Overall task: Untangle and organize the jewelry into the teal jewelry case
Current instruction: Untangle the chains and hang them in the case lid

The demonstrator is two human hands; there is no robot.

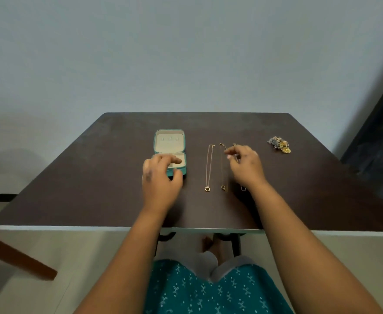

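On the dark bench the teal case lies open, its near compartment partly hidden by the left hand, whose fingers curl loosely over the front edge; whether they grip it cannot be told. Right of the case lie three chains side by side: the first chain in full view, the second beside it, the third mostly covered by the right hand, which pinches its top end. A tangled heap sits far right, its pieces indistinct.

both bare forearms reach forward; left hand hovers with loosely curled fingers, right hand pinches its fingertips together.
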